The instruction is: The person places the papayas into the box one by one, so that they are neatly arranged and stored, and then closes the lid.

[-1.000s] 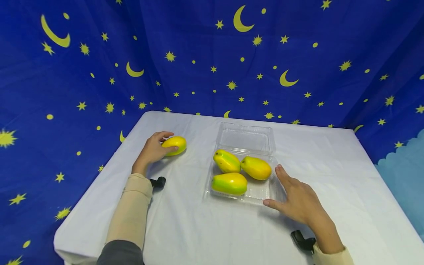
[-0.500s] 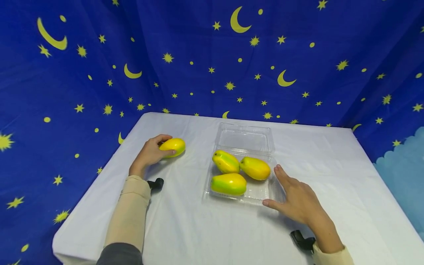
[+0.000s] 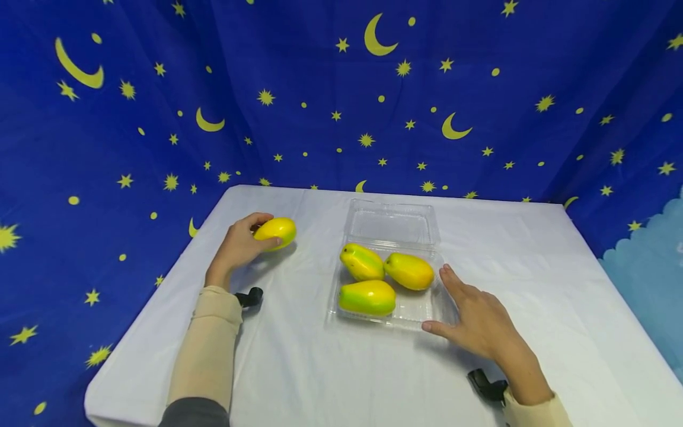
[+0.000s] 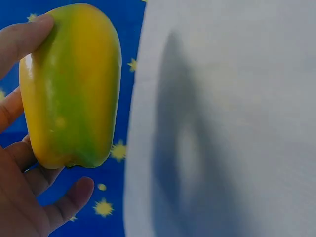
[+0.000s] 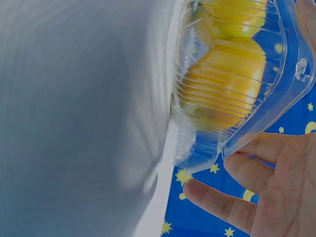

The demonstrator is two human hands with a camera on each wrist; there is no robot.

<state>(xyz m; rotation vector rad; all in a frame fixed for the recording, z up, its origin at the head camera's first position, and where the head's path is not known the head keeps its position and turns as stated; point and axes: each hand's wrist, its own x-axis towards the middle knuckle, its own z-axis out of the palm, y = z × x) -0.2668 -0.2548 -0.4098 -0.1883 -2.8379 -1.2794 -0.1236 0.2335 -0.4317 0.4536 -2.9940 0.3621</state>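
My left hand (image 3: 236, 244) grips a yellow-green papaya (image 3: 280, 230) between thumb and fingers over the left part of the table. In the left wrist view that papaya (image 4: 74, 89) hangs beside the white cloth, and a shadow falls on the cloth. A clear plastic clamshell box (image 3: 416, 309) lies with its lid (image 3: 392, 222) folded back. Inside sit a papaya (image 3: 363, 262) at the back left, another papaya (image 3: 409, 271) at the right and a front papaya (image 3: 368, 298). At the box's right side rests my right hand (image 3: 482, 320), thumb and fingers spread along the rim.
A white cloth (image 3: 299, 367) covers the table. Behind it and to the left hangs a blue curtain (image 3: 315, 71) with yellow moons and stars. Black wrist mounts (image 3: 485, 385) stick out from both wrists near the tabletop.
My left hand has tightened round the papaya and raised it a little from the cloth. The right hand and the box have stayed in place, while the head view has shifted slightly.
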